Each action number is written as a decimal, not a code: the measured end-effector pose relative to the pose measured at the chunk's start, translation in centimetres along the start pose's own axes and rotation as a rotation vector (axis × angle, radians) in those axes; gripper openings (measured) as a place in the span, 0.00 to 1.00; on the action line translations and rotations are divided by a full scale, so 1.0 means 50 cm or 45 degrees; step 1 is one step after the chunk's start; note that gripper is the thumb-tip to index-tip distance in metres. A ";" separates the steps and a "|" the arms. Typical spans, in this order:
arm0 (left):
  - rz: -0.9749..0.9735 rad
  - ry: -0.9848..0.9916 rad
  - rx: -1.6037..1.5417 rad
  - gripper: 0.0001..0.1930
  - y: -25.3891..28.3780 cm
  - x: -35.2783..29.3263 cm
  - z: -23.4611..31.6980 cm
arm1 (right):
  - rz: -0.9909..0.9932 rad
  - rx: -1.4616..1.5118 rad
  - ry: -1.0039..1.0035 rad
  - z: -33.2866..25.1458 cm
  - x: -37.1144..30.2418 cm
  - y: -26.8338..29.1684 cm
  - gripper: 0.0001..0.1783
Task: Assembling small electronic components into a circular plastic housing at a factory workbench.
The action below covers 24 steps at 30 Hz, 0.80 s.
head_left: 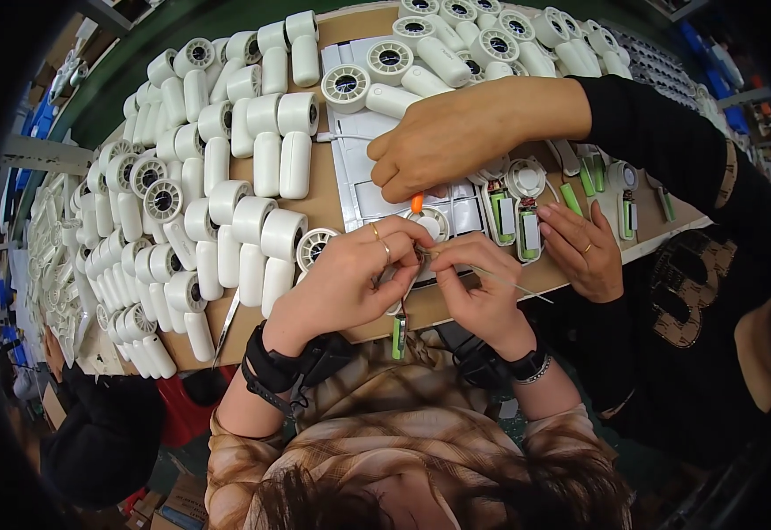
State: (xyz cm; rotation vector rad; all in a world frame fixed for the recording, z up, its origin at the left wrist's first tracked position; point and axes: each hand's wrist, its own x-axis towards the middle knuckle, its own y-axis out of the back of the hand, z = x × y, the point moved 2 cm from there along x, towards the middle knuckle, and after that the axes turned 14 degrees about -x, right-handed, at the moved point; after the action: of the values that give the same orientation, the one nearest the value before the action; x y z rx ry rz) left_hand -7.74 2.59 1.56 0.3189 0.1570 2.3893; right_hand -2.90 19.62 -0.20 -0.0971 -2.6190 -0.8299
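- While the right hand [484, 296] pinches a thin pale strand [527, 290] between thumb and forefinger near the table's near edge, a loosened pinch could let it slip.
- Left hand [350, 274]: its fingers curl inward beside the right fingertips; whether they grip anything I cannot tell, so an uneven pull is a possible risk.
- Green battery [400, 337]: it hangs at the near edge, below both hands; a snag could strain its connection.
- Co-worker's hand [443, 132]: curled over an orange piece [417, 202] just to the far side, it could bump the fingertips.
- White fans [262, 238]: crowded to the left, they could topple if the left forearm swings wide.
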 end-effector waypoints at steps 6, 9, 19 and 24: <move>0.014 0.207 -0.122 0.04 0.009 0.005 0.009 | -0.003 -0.005 -0.012 0.000 -0.001 -0.001 0.05; 0.066 0.099 -0.065 0.04 0.002 0.005 -0.001 | -0.008 -0.002 -0.011 0.001 -0.002 -0.002 0.05; 0.481 0.178 0.108 0.05 -0.045 -0.013 0.001 | 0.002 -0.007 0.009 0.002 0.000 -0.002 0.06; 0.556 -0.076 0.411 0.07 -0.063 -0.022 -0.008 | 0.001 0.012 -0.002 0.004 -0.001 -0.003 0.06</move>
State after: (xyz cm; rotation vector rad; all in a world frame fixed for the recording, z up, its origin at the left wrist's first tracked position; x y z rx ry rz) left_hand -5.04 4.14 0.34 0.6289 0.4925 2.7794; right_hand -2.96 19.62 -0.43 -0.0963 -2.6237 -0.8168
